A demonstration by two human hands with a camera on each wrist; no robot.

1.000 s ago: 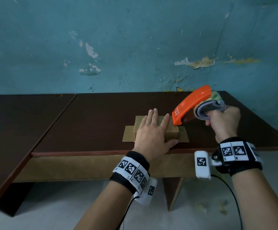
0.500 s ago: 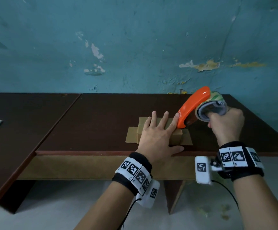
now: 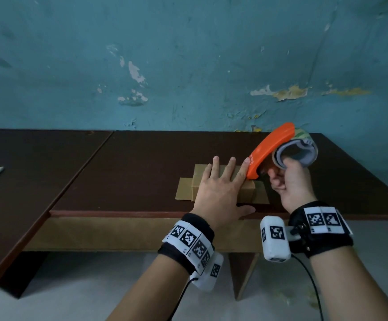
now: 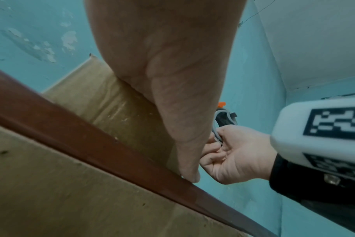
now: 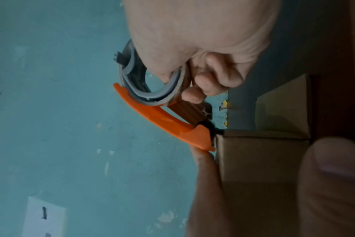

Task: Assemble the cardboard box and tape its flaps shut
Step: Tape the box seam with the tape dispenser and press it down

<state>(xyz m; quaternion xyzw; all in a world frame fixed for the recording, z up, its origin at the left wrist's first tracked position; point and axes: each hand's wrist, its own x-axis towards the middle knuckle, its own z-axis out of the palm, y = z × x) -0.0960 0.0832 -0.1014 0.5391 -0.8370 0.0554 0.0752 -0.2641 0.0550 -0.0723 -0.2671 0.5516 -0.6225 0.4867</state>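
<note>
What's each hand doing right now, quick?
Left hand: open, flat on the box.
Right hand: gripping the tape dispenser, nose at the box.

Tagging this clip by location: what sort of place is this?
Probably a bare workroom or storeroom: a peeling teal wall, plain dark tables, and a cardboard box being taped.

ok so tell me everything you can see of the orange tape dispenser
The tape dispenser has a curved orange plastic body carrying a roll of tape on a grey ring. It tilts down to the left, its low nose at the right end of the cardboard box top, meeting the left hand's index fingertip. The right wrist view shows a brown strip of tape running to a black part at the nose. The right hand grips it by the roll, thumb through the ring.
</note>
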